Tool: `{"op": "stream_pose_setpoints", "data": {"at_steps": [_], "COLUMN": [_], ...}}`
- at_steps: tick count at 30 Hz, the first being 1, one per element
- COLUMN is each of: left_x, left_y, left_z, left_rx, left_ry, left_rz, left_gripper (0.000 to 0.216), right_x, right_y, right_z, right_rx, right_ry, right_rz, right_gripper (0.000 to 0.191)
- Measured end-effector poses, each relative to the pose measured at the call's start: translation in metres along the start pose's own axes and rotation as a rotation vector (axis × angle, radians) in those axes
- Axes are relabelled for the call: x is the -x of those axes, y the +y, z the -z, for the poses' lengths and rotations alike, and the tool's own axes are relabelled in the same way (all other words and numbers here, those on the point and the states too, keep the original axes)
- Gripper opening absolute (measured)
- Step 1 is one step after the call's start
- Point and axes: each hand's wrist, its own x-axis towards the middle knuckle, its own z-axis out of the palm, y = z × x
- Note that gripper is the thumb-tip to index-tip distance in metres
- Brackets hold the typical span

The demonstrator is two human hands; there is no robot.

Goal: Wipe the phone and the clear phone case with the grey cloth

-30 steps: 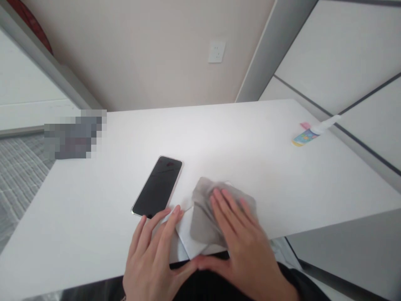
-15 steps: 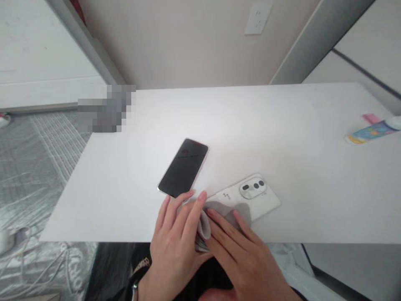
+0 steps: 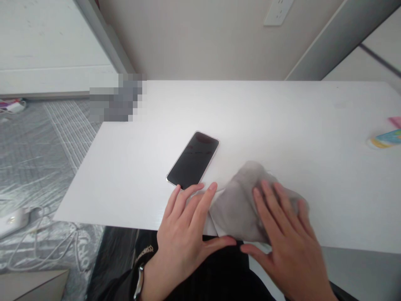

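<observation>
A grey cloth [image 3: 238, 207] is spread over a white phone [image 3: 220, 193] near the table's front edge, hiding most of it. My right hand [image 3: 290, 234] lies on the cloth with its fingers stretched out and apart, slightly blurred. At the phone's left end, my left hand [image 3: 184, 230] holds on, thumb toward the near edge and fingers toward the far one. Just beyond those fingertips lies a second phone [image 3: 193, 161], dark screen up and slanted, in a clear case.
The white table [image 3: 282, 117] backs onto a wall with a socket [image 3: 278, 11]. A colourful tube [image 3: 387, 138] and a pink item [image 3: 395, 121] lie at the right edge. Cables and a white device [image 3: 14, 220] are on the floor at left.
My right hand has slid right along the white phone, carrying the cloth, which now spreads over the camera end. My left hand keeps its place at the phone's other end.
</observation>
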Motion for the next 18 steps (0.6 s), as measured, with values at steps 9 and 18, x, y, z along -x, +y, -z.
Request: {"op": "stream_pose_setpoints", "data": {"at_steps": [9, 18], "left_x": [0.001, 0.006], "left_y": [0.001, -0.005], "left_z": [0.002, 0.011], "left_rx": [0.021, 0.098], "left_ry": [0.006, -0.052], "left_rz": [-0.003, -0.048], "left_gripper": [0.075, 0.058], "right_x": [-0.019, -0.015], "right_y": [0.015, 0.019], "right_z": [0.006, 0.004], "right_rx": [-0.071, -0.048], "right_ry": [-0.028, 0.068], "right_rz": [0.068, -0.210], "right_gripper": [0.075, 0.056]}}
